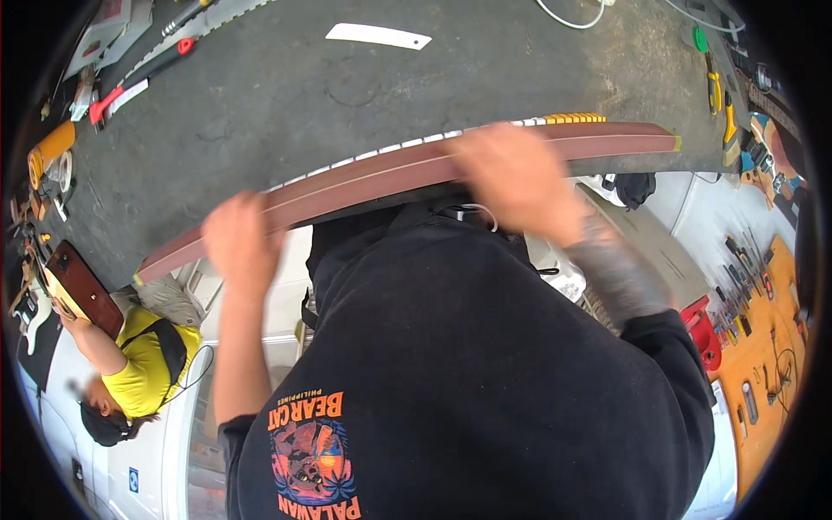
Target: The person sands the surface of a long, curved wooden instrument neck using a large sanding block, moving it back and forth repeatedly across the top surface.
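A long, narrow reddish-brown bar [368,174] with yellowish tips lies along the near edge of the dark workbench [260,104]. Toward its left end, my left hand [242,241] is closed over it, fingers curled across the top. My right hand [516,182], smeared by motion, is closed on the bar right of its middle. Along the bar's far side runs a row of white segments [390,147] with dark gaps. The row turns into yellow segments [576,119] to the right of my right hand. What the undersides of my fingers touch is hidden.
A flat white strip [379,35] lies farther back. Red-and-black handled tool [143,80] and orange roll [52,149] sit at left, yellow-handled pliers [713,87] at right. A person in yellow [156,360] holds a brown case [82,290] at lower left. Tools fill a wooden board [763,381].
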A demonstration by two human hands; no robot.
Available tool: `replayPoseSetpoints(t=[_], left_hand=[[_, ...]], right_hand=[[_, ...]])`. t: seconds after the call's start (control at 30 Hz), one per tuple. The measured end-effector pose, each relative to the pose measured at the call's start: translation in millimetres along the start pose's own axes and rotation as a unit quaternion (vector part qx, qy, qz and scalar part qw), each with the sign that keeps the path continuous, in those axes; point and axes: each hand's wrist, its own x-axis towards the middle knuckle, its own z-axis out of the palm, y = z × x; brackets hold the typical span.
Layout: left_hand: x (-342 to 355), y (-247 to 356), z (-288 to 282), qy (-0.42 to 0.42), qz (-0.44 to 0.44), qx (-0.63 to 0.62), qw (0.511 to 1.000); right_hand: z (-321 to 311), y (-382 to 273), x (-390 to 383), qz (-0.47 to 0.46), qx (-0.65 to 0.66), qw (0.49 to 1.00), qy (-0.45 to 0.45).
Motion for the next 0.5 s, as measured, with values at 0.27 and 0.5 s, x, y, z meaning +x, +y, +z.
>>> replayPoseSetpoints(t=[0.27, 0.5], left_hand=[[30, 56, -6, -0.03, 0.007, -0.033, 0.999], [50, 63, -11, -0.018, 0.025, -0.03, 0.999]], right_hand=[[-35, 44, -25, 0.018, -0.063, 0.997, -0.04], [-41, 48, -30, 0.014, -0.038, 0.999, -0.027]])
